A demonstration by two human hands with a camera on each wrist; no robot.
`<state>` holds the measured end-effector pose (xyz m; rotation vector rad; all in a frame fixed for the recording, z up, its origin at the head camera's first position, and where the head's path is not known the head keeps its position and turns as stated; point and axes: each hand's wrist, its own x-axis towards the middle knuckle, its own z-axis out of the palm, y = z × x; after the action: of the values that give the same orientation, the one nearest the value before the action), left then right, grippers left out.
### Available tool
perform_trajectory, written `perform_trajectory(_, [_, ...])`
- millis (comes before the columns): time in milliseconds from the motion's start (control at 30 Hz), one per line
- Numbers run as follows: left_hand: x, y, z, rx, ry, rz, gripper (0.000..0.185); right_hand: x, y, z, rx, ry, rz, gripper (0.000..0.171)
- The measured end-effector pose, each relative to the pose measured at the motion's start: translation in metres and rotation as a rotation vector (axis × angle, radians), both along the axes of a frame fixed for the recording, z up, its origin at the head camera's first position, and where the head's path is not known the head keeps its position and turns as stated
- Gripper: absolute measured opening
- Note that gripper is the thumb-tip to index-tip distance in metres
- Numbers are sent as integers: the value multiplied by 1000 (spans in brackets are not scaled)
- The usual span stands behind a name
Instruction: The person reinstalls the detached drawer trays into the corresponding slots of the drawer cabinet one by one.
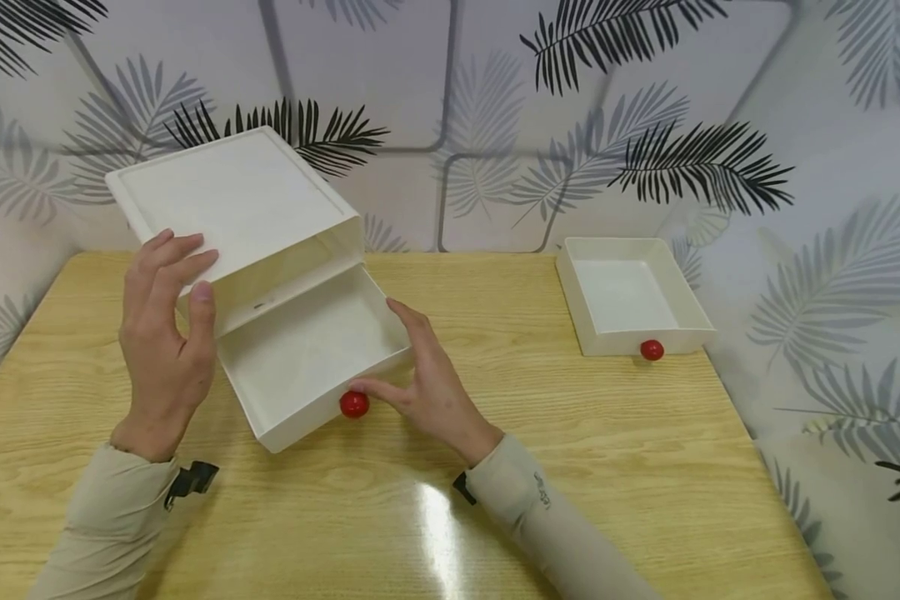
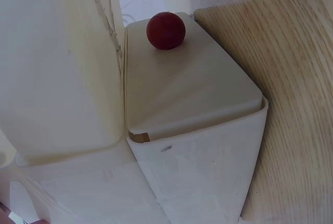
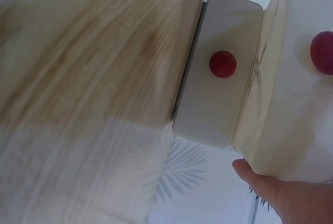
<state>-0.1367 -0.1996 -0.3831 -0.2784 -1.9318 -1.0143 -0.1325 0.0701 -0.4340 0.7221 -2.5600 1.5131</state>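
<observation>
A white drawer cabinet (image 1: 240,200) stands at the left of the table. My left hand (image 1: 161,333) rests on its front left corner, fingertips on the top and thumb at the front edge. Below the cabinet's uncovered upper slot, a white drawer (image 1: 307,350) with a red knob (image 1: 355,405) sticks out of the front. My right hand (image 1: 442,400) holds this drawer at its front right corner, thumb on the front face beside the knob, index finger along the side. Underneath, the left wrist view shows a lower drawer (image 2: 192,83) pushed in, with its own red knob (image 2: 166,30).
Another white drawer (image 1: 626,296) with a red knob (image 1: 652,350) sits apart at the table's right edge, its inside bare. Behind the wooden table (image 1: 495,433) rises a wall covering (image 1: 495,100) patterned with leaves.
</observation>
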Motion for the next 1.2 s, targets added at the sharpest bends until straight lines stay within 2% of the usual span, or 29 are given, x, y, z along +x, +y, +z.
perform_trajectory(300, [-1,-2,0,-8,-7,8,44,-1,-2,-3,-28,32,32,95])
perform_trajectory(533, [0,-1,0,0,-8,1,43,-3,-4,-5,-68,-1,27,90])
perform_trajectory(867, [0,2,1,6,0,-7,43,-6,-10,-5,-75,-31,-47,93])
perform_trajectory(1200, [3,4,3,16,-1,1,39,-8,-15,-6,-66,-66,-62,91])
